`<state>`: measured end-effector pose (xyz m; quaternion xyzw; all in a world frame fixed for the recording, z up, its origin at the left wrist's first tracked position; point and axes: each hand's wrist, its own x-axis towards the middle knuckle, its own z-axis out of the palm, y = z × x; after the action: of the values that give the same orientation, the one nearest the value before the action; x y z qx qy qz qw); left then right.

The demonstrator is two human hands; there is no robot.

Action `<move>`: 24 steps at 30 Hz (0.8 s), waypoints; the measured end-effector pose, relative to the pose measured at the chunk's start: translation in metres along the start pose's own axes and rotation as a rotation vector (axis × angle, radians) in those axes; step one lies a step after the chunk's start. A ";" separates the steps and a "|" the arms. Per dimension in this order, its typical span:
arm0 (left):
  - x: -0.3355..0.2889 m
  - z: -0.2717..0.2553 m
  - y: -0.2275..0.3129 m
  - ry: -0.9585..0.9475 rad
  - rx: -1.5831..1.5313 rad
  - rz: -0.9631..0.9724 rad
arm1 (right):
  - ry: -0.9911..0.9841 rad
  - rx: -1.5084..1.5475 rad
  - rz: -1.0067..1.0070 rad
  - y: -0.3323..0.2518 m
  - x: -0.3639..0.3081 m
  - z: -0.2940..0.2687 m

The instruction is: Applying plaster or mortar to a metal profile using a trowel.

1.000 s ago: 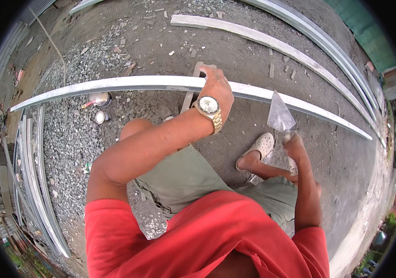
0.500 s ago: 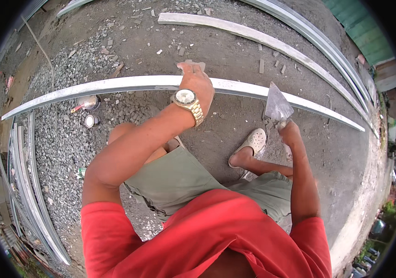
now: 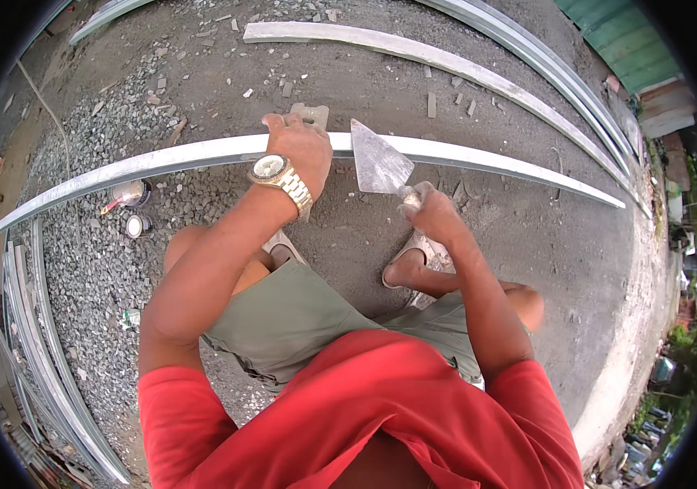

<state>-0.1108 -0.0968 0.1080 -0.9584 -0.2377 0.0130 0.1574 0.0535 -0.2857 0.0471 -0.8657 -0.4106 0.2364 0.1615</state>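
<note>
A long metal bar (image 3: 181, 155) with a whitish top face crosses in front of me from left to right. My left hand (image 3: 299, 145), with a watch (image 3: 270, 169) on its wrist, is closed over the bar near its middle. A flat grey piece (image 3: 312, 114) shows just past those fingers; whether they touch it I cannot tell. My right hand (image 3: 430, 210) grips the handle of a pointed trowel (image 3: 381, 161). Its grey-smeared triangular blade points away from me and overlaps the bar, right of my left hand. Contact between blade and bar is unclear.
Two small open cans, a larger one with a brush (image 3: 132, 194) and a smaller one (image 3: 138, 226), stand on gravel at left. Metal profiles (image 3: 43, 326) lie at far left. Another whitish bar (image 3: 413, 54) and more profiles (image 3: 519, 41) lie beyond. My shoes (image 3: 417, 253) rest nearby.
The trowel in my right hand has moved left along the bar, close to my left hand. My left hand has shifted slightly left, and the view has moved a little.
</note>
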 end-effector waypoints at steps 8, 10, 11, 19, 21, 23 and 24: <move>0.015 0.002 -0.079 -0.084 -0.184 -0.190 | 0.176 -0.292 0.235 0.148 -0.036 -0.044; 0.015 -0.008 -0.093 -0.063 -0.312 -0.311 | 0.270 -0.320 0.313 0.158 -0.038 -0.045; 0.015 -0.009 -0.098 -0.064 -0.311 -0.312 | 0.264 -0.293 0.264 0.158 -0.039 -0.043; 0.031 0.015 -0.108 -0.096 -0.411 -0.320 | -0.027 -0.175 0.017 -0.004 -0.022 0.014; 0.028 0.013 -0.105 -0.103 -0.389 -0.308 | -0.058 -0.209 -0.069 -0.012 -0.014 0.020; 0.017 0.016 -0.104 -0.118 -0.360 -0.326 | -0.041 -0.224 -0.007 0.004 -0.016 0.006; 0.013 0.018 -0.099 -0.081 -0.219 -0.337 | -0.024 -0.239 0.049 0.017 -0.018 -0.007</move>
<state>-0.1461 -0.0028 0.1217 -0.9151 -0.4009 -0.0007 0.0423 0.0583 -0.3106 0.0501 -0.8858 -0.4163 0.1999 0.0462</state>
